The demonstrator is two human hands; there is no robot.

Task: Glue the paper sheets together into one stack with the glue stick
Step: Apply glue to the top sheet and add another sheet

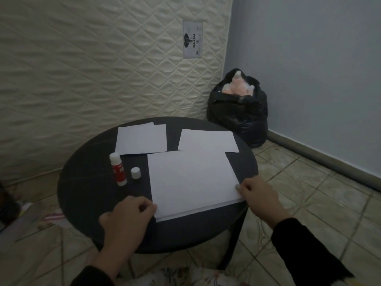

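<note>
I read the left hand [125, 219] at the near-left corner of the top sheet [191, 180], fingers curled in narrow, thumb and fingertips pinching the paper's edge. The right hand [257, 197] sits at the near-right corner — fingertips [238, 187] pressed on the sheet, the rest of the fingers folded; I log it as holding that corner.

Under the top sheet a second sheet [185, 216] shows as a thin strip along the near edge, between my two hands, slightly offset.

Beyond the left fingers, well apart from them, the cap [135, 172] stands upright on the round dark table [86, 182], and just left of it the glue stick [118, 169] stands uncapped, tilted in the wide lens.

Farther past the fingers lie two more lots of paper — a left pile [141, 139] of overlapping sheets and a single right sheet [208, 140], its near edge tucked under the top sheet.

Behind the table: a quilted mattress [92, 69] stood upright, a black bag [237, 118] in the corner.
</note>
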